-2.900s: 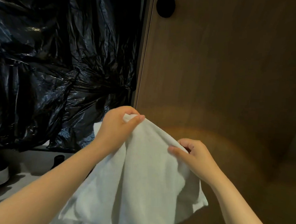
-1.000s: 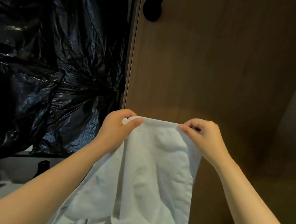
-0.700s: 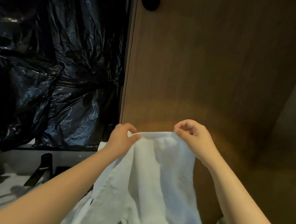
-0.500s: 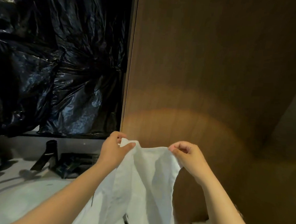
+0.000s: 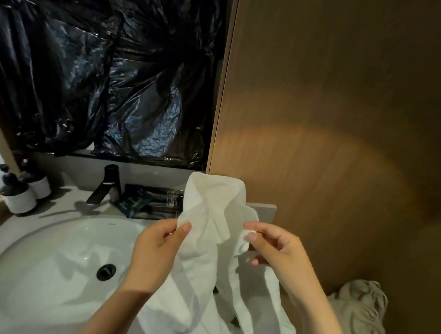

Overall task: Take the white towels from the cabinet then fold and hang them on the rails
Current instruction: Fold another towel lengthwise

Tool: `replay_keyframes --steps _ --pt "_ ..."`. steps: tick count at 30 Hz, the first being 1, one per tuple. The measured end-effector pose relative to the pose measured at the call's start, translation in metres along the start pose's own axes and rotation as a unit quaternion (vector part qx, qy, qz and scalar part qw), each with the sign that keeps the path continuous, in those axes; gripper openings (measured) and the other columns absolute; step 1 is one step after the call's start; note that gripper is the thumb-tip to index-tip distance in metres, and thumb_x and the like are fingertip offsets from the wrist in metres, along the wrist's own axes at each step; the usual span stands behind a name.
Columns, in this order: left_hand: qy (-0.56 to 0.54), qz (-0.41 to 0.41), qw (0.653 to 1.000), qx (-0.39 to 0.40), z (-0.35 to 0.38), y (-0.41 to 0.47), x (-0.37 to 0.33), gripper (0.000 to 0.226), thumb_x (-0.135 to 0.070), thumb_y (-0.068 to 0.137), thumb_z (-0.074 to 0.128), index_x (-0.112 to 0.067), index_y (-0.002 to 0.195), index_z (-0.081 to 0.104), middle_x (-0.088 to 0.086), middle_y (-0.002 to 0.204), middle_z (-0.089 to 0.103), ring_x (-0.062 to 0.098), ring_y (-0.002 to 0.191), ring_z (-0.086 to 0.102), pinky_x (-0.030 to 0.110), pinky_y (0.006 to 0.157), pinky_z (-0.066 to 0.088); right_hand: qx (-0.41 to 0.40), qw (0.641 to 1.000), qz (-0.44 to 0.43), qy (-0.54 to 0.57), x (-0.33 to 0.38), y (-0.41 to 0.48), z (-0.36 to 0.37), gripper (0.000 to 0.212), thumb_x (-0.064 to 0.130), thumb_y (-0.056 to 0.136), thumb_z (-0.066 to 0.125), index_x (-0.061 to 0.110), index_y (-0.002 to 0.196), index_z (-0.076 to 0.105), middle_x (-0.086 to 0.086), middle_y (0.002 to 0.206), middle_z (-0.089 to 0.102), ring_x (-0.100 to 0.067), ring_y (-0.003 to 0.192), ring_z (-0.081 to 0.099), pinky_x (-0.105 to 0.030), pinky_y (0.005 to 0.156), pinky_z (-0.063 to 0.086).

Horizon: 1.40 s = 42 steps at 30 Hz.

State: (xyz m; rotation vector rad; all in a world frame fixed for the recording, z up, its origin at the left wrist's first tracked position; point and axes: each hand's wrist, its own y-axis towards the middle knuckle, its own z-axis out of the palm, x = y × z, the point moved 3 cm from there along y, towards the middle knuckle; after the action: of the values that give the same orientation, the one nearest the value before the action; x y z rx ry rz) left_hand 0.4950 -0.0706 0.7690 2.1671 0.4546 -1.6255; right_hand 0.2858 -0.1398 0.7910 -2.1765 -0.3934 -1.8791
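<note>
A white towel (image 5: pixel 214 199) hangs between my two hands over the right end of the counter, its top part flipped up and away from me. My left hand (image 5: pixel 159 250) pinches one edge of it between thumb and fingers. My right hand (image 5: pixel 274 248) pinches the other edge, a hand's width to the right. The rest of the towel drapes down over the counter's front, bunched and creased. No rail and no cabinet shelf are in view.
A white basin (image 5: pixel 42 272) with a dark drain fills the counter at left, a black tap (image 5: pixel 106 184) behind it. Dark packets (image 5: pixel 146 201) lie by the tap, two pump bottles (image 5: pixel 18 194) at far left. Crumpled towels (image 5: pixel 360 312) lie at lower right beside the wooden wall (image 5: pixel 331 121).
My view has tipped downward, bringing the basin and counter into sight. Both hands have come lower and toward me, and the towel's top edge has flopped over away from me.
</note>
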Motion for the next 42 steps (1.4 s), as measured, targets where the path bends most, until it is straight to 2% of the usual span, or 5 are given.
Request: replay_keyframes --steps 9,21,27,36,42 --pt "-0.074 -0.011 0.997 0.001 -0.007 -0.006 -0.001 0.011 -0.011 0.093 0.059 -0.014 0.092 0.07 0.013 0.061 0.067 0.012 0.049 0.061 0.017 0.051 0.05 0.011 0.996 0.014 -0.091 -0.011 0.007 0.015 0.02 0.005 0.079 0.078 0.017 0.095 0.075 -0.016 0.074 0.068 -0.03 0.073 0.069 -0.042 0.084 0.058" --pt "-0.124 -0.044 0.991 0.016 0.001 -0.001 0.003 0.015 -0.011 0.089 0.065 -0.012 0.101 0.073 0.013 0.082 0.074 0.018 0.068 0.072 0.015 0.06 0.054 0.033 0.974 0.015 -0.225 -0.016 0.01 -0.002 0.028 -0.004 0.085 0.068 0.02 0.098 0.074 0.004 0.076 0.072 -0.007 0.067 0.07 -0.012 0.066 0.052" --pt "-0.146 -0.033 0.988 0.031 0.006 0.006 -0.002 0.015 -0.006 0.09 0.062 -0.011 0.095 0.075 0.006 0.083 0.075 0.019 0.076 0.073 0.021 0.067 0.057 0.0 0.96 -0.028 -0.279 -0.011 0.008 -0.011 0.013 0.013 0.084 0.074 0.021 0.074 0.073 0.001 0.066 0.069 -0.013 0.064 0.066 -0.033 0.071 0.058" --pt "-0.206 -0.009 0.973 0.1 0.019 0.005 -0.025 0.02 -0.002 0.094 0.054 -0.006 0.103 0.072 0.007 0.092 0.076 0.018 0.086 0.073 0.018 0.07 0.056 -0.014 0.972 -0.159 -0.172 0.034 -0.005 -0.012 0.018 0.017 0.081 0.076 0.031 0.07 0.073 0.017 0.101 0.064 -0.008 0.095 0.059 -0.014 0.075 0.047" --pt "-0.241 -0.032 0.961 0.131 0.026 0.002 -0.034 0.014 -0.011 0.089 0.063 -0.011 0.096 0.076 0.007 0.09 0.076 0.02 0.087 0.073 0.021 0.072 0.057 -0.013 0.974 -0.154 -0.165 0.029 -0.004 0.004 0.011 0.014 0.081 0.076 0.021 0.073 0.075 0.007 0.079 0.065 -0.012 0.079 0.06 -0.017 0.068 0.048"
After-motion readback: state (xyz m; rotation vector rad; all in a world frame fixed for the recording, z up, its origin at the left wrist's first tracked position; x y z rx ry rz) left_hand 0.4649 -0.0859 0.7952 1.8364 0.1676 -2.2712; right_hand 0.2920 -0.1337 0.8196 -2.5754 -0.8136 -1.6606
